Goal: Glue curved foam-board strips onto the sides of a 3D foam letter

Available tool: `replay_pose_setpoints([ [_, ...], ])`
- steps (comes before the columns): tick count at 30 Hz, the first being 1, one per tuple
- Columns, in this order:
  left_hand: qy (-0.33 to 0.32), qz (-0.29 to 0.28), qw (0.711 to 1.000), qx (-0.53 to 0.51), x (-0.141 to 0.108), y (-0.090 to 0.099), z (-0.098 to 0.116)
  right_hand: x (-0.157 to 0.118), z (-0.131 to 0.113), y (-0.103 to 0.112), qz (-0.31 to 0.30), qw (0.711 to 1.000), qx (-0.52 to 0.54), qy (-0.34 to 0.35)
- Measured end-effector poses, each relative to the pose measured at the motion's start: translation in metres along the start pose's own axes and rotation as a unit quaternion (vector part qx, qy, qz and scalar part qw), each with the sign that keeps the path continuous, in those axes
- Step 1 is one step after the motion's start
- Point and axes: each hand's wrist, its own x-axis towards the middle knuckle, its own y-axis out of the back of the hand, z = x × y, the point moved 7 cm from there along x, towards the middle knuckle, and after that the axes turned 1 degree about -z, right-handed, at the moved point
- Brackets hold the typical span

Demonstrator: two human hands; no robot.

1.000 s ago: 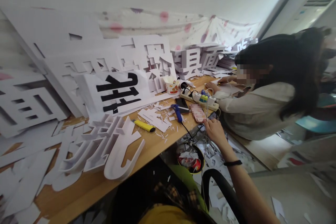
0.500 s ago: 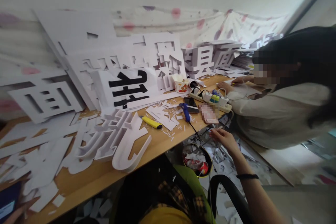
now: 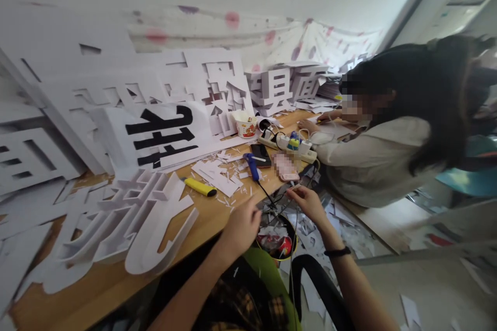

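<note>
My right hand (image 3: 308, 204) pinches a thin pale cable (image 3: 294, 248) near its plug end, just below the pink phone (image 3: 286, 169) at the table edge. From those fingers the cable hangs down past the chair arm. Above the bin, my left hand (image 3: 241, 227) is raised with its fingers curled; whatever they hold, if anything, is hidden. A blue glue gun (image 3: 251, 166) lies on the table beside a dark phone (image 3: 260, 156). A yellow utility knife (image 3: 199, 186) rests nearer the white raised foam letter (image 3: 135, 222).
A power strip (image 3: 305, 152) with plugs and a paper tub (image 3: 246, 125) stand further back. Cut letter boards (image 3: 155, 77) lean at the wall. Under the table edge is a scrap-filled bin (image 3: 297, 242). A co-worker (image 3: 373, 160) sits at the right.
My left hand has come from the lower left, where it was by a dark phone, to above the bin. My right hand still pinches the cable. The view has turned right.
</note>
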Motion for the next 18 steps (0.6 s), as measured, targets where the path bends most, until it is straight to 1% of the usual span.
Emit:
replay_pose_setpoints([
  [2, -0.034, -0.061, 0.998, 0.0, 0.038, -0.036, 0.022, 0.0, 0.0, 0.003, 0.003, 1.0, -0.015, 0.023],
  [3, -0.045, -0.08, 0.996, -0.001, 0.056, -0.052, 0.03, 0.0, 0.001, 0.005, 0.005, 0.999, -0.02, 0.032],
  [5, -0.052, -0.104, 0.993, -0.002, 0.086, -0.077, 0.036, 0.003, 0.005, 0.009, 0.0, 0.999, -0.022, 0.041],
  [7, -0.05, -0.122, 0.991, -0.006, 0.103, -0.092, 0.034, 0.005, 0.009, 0.01, -0.017, 0.999, -0.017, 0.044],
  [10, -0.032, -0.135, 0.99, -0.01, 0.111, -0.101, 0.02, 0.005, 0.011, 0.01, -0.043, 0.998, -0.005, 0.043],
  [12, -0.014, -0.123, 0.992, -0.019, 0.112, -0.101, 0.011, 0.004, 0.009, 0.011, -0.052, 0.998, -0.001, 0.046],
  [15, 0.011, -0.076, 0.996, -0.044, 0.113, -0.095, 0.0, 0.003, 0.014, 0.022, -0.057, 0.997, 0.016, 0.047],
  [16, 0.017, -0.056, 0.997, -0.056, 0.113, -0.091, -0.004, 0.004, 0.02, 0.028, -0.051, 0.998, 0.024, 0.04],
  [18, 0.028, -0.015, 0.996, -0.088, 0.108, -0.082, -0.01, 0.008, 0.042, 0.04, -0.028, 0.999, 0.041, 0.011],
])
